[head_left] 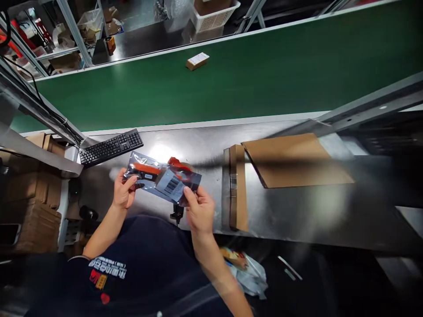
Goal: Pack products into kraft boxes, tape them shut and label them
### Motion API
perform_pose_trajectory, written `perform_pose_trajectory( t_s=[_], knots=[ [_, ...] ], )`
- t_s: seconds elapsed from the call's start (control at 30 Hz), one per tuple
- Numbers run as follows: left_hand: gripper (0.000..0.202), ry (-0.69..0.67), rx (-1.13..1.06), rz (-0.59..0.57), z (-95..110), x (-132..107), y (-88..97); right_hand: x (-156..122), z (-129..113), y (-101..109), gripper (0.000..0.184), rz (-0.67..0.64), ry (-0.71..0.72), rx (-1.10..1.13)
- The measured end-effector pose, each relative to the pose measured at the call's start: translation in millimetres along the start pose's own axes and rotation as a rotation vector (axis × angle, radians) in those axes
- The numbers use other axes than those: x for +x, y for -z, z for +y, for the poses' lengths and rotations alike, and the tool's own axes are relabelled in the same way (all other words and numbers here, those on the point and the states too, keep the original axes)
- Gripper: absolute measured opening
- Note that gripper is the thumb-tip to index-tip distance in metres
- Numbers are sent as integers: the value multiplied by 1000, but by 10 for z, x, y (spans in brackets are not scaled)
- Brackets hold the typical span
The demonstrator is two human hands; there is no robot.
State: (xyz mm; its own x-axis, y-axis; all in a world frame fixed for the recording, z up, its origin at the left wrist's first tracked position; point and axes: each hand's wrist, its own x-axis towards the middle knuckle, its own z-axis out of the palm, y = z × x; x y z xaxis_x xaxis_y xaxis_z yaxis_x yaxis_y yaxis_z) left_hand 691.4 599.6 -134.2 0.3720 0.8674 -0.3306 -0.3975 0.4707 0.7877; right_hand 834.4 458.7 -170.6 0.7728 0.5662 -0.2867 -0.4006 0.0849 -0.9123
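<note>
A clear plastic bag (pixel 148 187) with an orange-and-black item inside is stretched between my two hands, above the metal bench. A label with a barcode (pixel 172 184) shows on its right half. My left hand (pixel 124 190) pinches the left end, thumb on top. At the right end, my right hand (pixel 200 207) grips the bag's lower corner with the thumb over it. Just behind the bag a red object (pixel 178 163), perhaps a tape dispenser, is partly hidden. A black handle-like part (pixel 177 213) sticks out below the bag, close to my body.
On the bench (pixel 211 141), a black keyboard (pixel 112 147) lies at the left. Flattened cardboard (pixel 297 160) and a folded cardboard piece (pixel 238 189) lie at the right. Beyond runs a green conveyor belt (pixel 264 75) carrying a small box (pixel 197 61). Cartons (pixel 36 215) are stacked far left.
</note>
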Motion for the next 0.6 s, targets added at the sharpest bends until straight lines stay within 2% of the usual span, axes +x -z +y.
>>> perform_pose_trajectory(
  t_s=[0.13, 0.4, 0.5, 0.6],
  knots=[
    [53, -8, -17, 11, 59, -105, -2, -41, -155, -14, 44, 16, 22, -3],
    [54, -16, 15, -30, 42, -123, 95, -134, -95, -30, 33, -25, 71, -7],
    [56, -76, 42, -128, 38, -89, 156, -110, -108, 27, 24, -88, 172, 2],
    [56, -187, 68, -303, 86, -18, 215, -76, -180, 108, 13, -224, 389, -8]
  ],
)
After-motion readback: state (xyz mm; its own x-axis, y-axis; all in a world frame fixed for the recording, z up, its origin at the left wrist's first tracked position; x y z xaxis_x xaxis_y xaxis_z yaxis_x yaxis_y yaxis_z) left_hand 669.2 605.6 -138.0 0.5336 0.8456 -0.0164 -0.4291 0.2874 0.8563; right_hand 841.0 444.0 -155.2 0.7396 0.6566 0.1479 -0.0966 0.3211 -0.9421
